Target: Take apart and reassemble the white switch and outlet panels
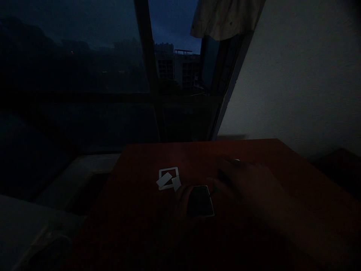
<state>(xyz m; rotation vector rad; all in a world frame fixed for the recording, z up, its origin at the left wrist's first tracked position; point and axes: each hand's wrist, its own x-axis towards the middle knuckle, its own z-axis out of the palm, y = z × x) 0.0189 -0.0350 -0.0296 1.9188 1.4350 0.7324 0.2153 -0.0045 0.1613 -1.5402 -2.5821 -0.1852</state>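
Observation:
The picture is very dark. A flat, dark rectangular device (200, 202) with a thin pale edge lies on the reddish-brown table. My left hand (183, 205) is closed around its left side, fingers at the upper corner and thumb along the lower edge. Just right of the device, my right hand (244, 178) is curled, with its fingertips near the right edge. A thin dark thing (212, 193) shows at these fingertips, too dim to name. Beyond the right hand's knuckles, a small white thing (237, 160) is partly hidden.
On the table (146, 158), left of the device, lies a white rectangular frame (160, 174), with a white strip (164, 180) and a smaller white piece (176, 183) across it. A window (177, 71) stands behind the table. A pale wall (296, 75) rises at right.

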